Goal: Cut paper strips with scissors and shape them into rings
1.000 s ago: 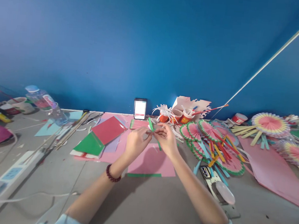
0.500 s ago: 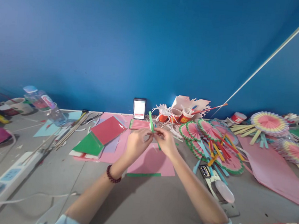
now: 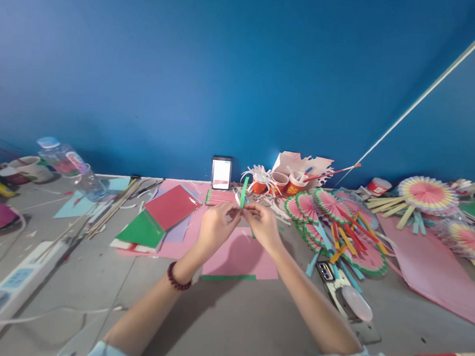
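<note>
A narrow green paper strip (image 3: 245,188) stands up between my two hands, its lower end pinched at the fingertips. My left hand (image 3: 218,223) is closed on it from the left, and my right hand (image 3: 262,223) pinches from the right, the fingertips nearly meeting. Below them lies pink paper (image 3: 239,258) with a green strip (image 3: 228,278) along its near edge. Just behind my hands is a pleated pink-and-green paper piece (image 3: 220,197). The very bottom of the held strip is hidden by my fingers.
Pink-and-green paper fans (image 3: 334,208) with coloured strips lie at right, beside a phone (image 3: 327,271). A lit screen (image 3: 221,173) leans on the blue wall near paper cups (image 3: 296,184). Left are red paper (image 3: 173,205), thin sticks (image 3: 114,207), a bottle (image 3: 73,158) and a power strip (image 3: 16,280).
The green strip has swung from leaning left to nearly upright, tipping slightly right. My hands have barely shifted and keep their pinch.
</note>
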The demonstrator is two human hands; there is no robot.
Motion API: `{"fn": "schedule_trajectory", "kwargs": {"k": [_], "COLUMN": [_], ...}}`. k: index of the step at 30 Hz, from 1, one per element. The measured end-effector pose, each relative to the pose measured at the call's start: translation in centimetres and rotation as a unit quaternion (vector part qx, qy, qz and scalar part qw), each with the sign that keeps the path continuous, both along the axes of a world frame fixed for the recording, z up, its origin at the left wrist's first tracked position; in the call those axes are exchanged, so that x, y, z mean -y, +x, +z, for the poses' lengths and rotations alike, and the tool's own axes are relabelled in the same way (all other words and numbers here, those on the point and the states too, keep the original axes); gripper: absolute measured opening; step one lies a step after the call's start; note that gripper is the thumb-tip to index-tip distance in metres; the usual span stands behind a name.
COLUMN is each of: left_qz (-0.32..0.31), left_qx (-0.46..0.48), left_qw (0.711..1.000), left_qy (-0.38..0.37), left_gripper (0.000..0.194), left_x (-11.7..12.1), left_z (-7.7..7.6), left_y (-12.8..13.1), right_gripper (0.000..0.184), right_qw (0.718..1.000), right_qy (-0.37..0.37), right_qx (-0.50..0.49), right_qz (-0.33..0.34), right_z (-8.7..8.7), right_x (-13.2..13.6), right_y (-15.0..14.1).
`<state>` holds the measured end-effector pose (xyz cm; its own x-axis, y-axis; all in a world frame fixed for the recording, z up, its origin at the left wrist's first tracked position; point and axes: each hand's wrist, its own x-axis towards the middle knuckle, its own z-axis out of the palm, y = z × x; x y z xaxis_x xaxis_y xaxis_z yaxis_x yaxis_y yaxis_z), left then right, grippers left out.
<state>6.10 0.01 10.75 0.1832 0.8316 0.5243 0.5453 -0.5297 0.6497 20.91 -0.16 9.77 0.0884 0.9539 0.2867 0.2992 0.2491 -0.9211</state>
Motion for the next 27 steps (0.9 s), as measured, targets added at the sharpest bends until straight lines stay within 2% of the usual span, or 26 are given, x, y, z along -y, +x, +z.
{"fn": "schedule_trajectory", "kwargs": {"k": [6,10,17,22,27], "left_qz": [-0.014,-0.021,-0.025,-0.024,0.006], "left_qx": [-0.004,-0.012,0.056,0.007,-0.009], "left_qw": [1.0,1.0,0.997,1.0,0.996], "left_qy": [-0.01,-0.015,-0.039,0.002,0.085], "left_gripper": [0.018,0.019,0.014,0.013,0.012], "left_x": [0.0,0.1,-0.4,-0.4,-0.2], "left_z": [0.2,0.4,-0.1,-0.4,-0.9], "left_y": [0.0,0.0,-0.1,-0.1,0.4], "right_gripper": [0.011,0.01,0.009,0.009,0.009], "right_qw": [0.989,0.98,0.97,0.97,0.985], "right_qy": [0.097,0.118,0.132,0.133,0.112], "right_qx": [0.105,0.152,0.196,0.194,0.124], "right_qz": [-0.036,-0.059,-0.062,-0.059,-0.05], "right_z": [0.3,0.5,0.2,0.3,0.8], "right_x": [0.3,0.4,0.5,0.6,0.7], "right_y": [-0.1,0.0,-0.1,-0.2,-0.2]}}
